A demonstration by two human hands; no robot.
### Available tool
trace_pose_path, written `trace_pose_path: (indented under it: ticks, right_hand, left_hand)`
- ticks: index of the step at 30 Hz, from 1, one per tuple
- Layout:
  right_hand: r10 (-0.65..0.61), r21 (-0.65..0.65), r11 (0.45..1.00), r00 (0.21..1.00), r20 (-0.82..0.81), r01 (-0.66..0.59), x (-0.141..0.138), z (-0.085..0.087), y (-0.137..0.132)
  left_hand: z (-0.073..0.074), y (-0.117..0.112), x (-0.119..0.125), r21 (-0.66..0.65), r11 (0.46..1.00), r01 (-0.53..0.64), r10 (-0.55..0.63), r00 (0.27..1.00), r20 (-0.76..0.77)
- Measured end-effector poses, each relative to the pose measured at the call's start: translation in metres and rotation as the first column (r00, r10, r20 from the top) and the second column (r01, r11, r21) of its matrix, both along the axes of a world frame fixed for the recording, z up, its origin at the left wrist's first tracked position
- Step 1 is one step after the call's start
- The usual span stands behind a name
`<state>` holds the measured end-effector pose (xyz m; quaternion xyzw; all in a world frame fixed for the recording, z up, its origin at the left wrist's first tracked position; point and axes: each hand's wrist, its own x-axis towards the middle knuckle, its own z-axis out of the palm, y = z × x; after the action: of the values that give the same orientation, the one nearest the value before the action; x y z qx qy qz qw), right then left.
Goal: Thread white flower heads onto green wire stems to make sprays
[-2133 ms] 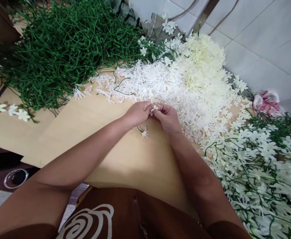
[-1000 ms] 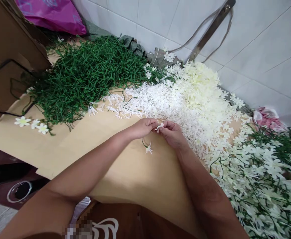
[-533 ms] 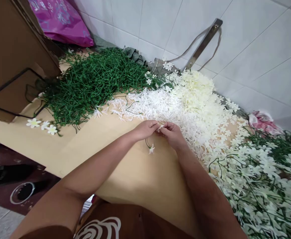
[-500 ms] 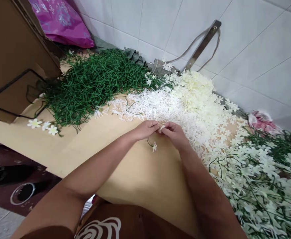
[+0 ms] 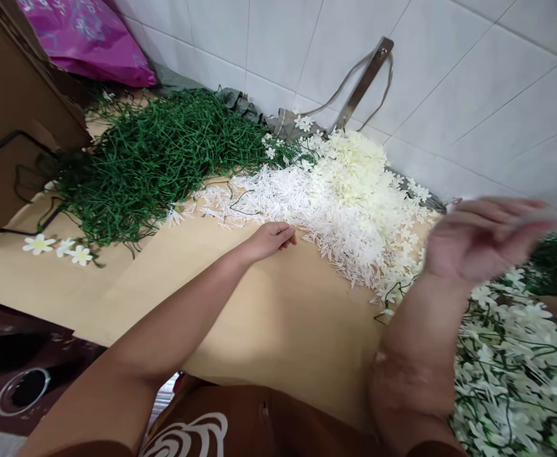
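Observation:
My left hand (image 5: 274,240) is closed, thumb against curled fingers, over the brown board (image 5: 240,317); whatever it may hold is hidden. Just beyond it lies a heap of thin white plastic flower pieces (image 5: 288,193). Cream flower petals (image 5: 357,168) are piled behind and to the right of these. My right hand (image 5: 485,238) is raised at the right, blurred, its fingers stretched out and apart from the thumb. Below it is a large pile of white artificial flowers with green stems (image 5: 521,362).
At the back left is a heap of green plastic stems (image 5: 173,155). Several loose flowers (image 5: 39,244) lie near a cardboard box (image 5: 16,95). A purple bag (image 5: 92,41) rests by the tiled wall (image 5: 278,38), where a metal bar with a strap (image 5: 361,86) leans.
My right hand has left my left hand and swung right over the flower pile. The small stemmed flower that hung at both hands no longer shows there. The view has turned slightly right.

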<state>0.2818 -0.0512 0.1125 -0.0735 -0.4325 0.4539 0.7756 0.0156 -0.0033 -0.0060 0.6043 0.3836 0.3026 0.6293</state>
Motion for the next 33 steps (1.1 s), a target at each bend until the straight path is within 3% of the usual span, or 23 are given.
trace_pose_path:
  ticks: [2,4,7,10,11,13,15,18,24,26,30,32,33]
  right_hand:
    - [-0.100,-0.302,0.935,0.956,0.277,0.186,-0.030,-0.013,0.022]
    - [-0.053,-0.336,0.883,0.781,0.622,0.328,-0.064,-0.028,0.043]
    - [0.034,-0.163,0.913,0.330,0.943,0.374,-0.110,-0.055,0.071]
    - [0.000,0.024,0.922,-0.063,0.998,0.385,-0.134,-0.080,0.093]
    - [-0.004,0.065,0.921,-0.157,0.988,0.383,-0.136,-0.086,0.098]
    - [-0.015,0.118,0.920,-0.267,0.964,0.375,-0.132,-0.093,0.103]
    - [-0.031,0.143,0.913,-0.284,0.958,0.382,-0.119,-0.095,0.104]
    - [-0.053,0.150,0.878,-0.218,0.975,0.455,-0.094,-0.091,0.100]
    - [-0.034,-0.021,0.783,0.076,0.997,0.621,-0.060,-0.091,0.088]
    - [-0.064,0.003,0.763,0.071,0.995,0.646,-0.056,-0.094,0.084]
    - [-0.107,0.082,0.693,-0.011,0.994,0.716,-0.052,-0.098,0.075]
    - [-0.114,0.042,0.672,0.048,0.992,0.739,-0.052,-0.098,0.071]
    - [-0.117,-0.014,0.669,0.124,0.985,0.743,-0.053,-0.098,0.069]
  left_hand:
    - [-0.003,0.001,-0.001,0.031,1.000,0.000,0.001,1.000,-0.027]
    - [-0.006,0.001,-0.001,0.069,0.998,0.003,0.000,0.999,-0.043]
    - [-0.008,0.000,-0.001,0.112,0.994,0.007,-0.002,0.999,-0.045]
    - [-0.006,0.000,-0.002,0.124,0.992,0.028,-0.016,0.996,-0.092]
    - [-0.006,0.000,-0.001,0.126,0.991,0.036,-0.021,0.993,-0.119]
    - [-0.005,0.000,-0.001,0.131,0.990,0.044,-0.022,0.986,-0.166]
    - [-0.006,0.000,-0.001,0.139,0.989,0.046,-0.019,0.982,-0.188]
    - [-0.009,0.002,-0.001,0.165,0.985,0.055,-0.024,0.983,-0.180]
    - [-0.009,0.003,0.000,0.181,0.982,0.047,-0.022,0.991,-0.134]
    - [-0.007,0.003,0.000,0.156,0.987,0.029,-0.008,0.991,-0.132]
    - [-0.008,0.001,0.000,0.105,0.994,-0.008,0.020,0.993,-0.114]
    - [-0.009,0.000,0.002,0.097,0.995,-0.026,0.035,0.995,-0.093]
    - [-0.009,-0.001,0.003,0.086,0.996,-0.034,0.041,0.996,-0.076]
